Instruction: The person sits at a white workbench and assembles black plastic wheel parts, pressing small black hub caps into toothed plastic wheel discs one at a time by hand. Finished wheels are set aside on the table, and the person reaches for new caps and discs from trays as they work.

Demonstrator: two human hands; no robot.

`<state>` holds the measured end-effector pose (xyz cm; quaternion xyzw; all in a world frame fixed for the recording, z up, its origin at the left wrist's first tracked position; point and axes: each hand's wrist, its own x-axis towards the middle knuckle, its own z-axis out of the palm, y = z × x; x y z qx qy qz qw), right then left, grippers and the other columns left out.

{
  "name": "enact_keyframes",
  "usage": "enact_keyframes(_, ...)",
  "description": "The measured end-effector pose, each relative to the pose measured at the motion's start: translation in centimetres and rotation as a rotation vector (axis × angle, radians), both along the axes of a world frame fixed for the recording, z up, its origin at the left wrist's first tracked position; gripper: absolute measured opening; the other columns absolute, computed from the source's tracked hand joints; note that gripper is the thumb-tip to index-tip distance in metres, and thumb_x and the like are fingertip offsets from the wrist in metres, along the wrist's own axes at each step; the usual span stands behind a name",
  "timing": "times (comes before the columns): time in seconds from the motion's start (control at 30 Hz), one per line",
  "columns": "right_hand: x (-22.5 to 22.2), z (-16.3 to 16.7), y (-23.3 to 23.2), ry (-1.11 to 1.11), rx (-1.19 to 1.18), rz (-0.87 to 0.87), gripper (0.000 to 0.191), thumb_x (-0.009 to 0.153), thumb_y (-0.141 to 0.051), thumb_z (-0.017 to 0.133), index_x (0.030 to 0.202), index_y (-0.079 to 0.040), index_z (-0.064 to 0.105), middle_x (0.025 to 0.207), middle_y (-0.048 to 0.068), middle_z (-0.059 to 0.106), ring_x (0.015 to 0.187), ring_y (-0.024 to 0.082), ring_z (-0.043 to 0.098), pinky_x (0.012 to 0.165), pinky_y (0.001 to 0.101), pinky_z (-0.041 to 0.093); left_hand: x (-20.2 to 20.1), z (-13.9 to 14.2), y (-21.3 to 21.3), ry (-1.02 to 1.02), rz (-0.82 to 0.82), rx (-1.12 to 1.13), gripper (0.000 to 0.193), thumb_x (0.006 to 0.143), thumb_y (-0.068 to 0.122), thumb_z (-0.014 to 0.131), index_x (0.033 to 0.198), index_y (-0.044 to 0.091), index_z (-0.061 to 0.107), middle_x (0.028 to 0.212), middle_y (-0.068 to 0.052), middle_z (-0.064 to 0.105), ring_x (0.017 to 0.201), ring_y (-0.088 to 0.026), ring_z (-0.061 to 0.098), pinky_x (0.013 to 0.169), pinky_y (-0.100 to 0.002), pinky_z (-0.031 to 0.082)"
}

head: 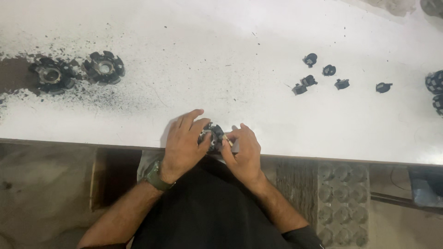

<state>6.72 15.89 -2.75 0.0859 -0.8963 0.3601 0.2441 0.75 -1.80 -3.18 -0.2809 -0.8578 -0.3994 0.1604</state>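
**Dark round part being gripped at the table's near edge**

A dark round part (213, 136) is being clasped between the left hand (183, 145) and the right hand (244, 152), both closed narrowly around it at the near edge of the white table (230, 41). Most of the part is being hidden by fingers, so its facing and long axis cannot be told. Further out, two toothed black wheels (76, 71) are lying far left amid dark grit, small black pieces (323, 76) are scattered to the right, and more parts (436, 90) are being cut off by the right border.
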Motion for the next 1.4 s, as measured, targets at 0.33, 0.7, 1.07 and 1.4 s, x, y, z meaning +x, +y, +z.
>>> enact_keyframes(0.33,-0.8,-1.4,0.6,-0.016,-0.020,0.020,0.020,0.085,0.000,0.072,0.100,-0.005,0.060,0.086,0.009,0.061,0.081,0.029,0.062,0.103,0.0499,0.051,-1.7,1.7,-0.6,0.097,-0.155,-0.237,0.009,0.084,0.011,0.072,0.090,0.006,0.069,0.128,-0.013,0.062,0.125,-0.031,0.058,0.100,-0.046,0.047)
enact_keyframes(0.7,-0.5,-1.1,0.8,0.001,-0.066,0.078,0.022,0.083,-0.001,0.074,0.100,-0.007,0.061,0.095,0.009,0.065,0.095,0.026,0.065,0.113,0.0575,0.044,-1.6,2.4,0.4,-0.239,-0.169,-0.096,0.018,0.089,0.009,0.069,0.106,0.004,0.067,0.106,-0.011,0.069,0.090,-0.031,0.068,0.076,-0.042,0.055)
enact_keyframes(1.07,-0.4,-1.9,0.6,0.046,-0.020,0.084,0.027,0.081,-0.001,0.078,0.102,-0.006,0.062,0.096,0.009,0.065,0.105,0.030,0.064,0.115,0.0594,0.043,-1.2,1.6,0.1,-0.281,-0.126,-0.115,0.010,0.083,0.004,0.071,0.091,0.004,0.065,0.107,-0.009,0.070,0.087,-0.028,0.068,0.073,-0.040,0.057)
enact_keyframes(1.4,-0.3,-2.6,0.3,0.115,-0.006,0.113,0.027,0.080,0.000,0.079,0.102,-0.006,0.063,0.101,0.010,0.065,0.105,0.029,0.064,0.115,0.0590,0.042,-0.8,0.7,-0.6,-0.194,-0.161,-0.087,0.014,0.080,0.000,0.070,0.090,0.003,0.062,0.105,-0.010,0.067,0.086,-0.029,0.065,0.072,-0.041,0.055)
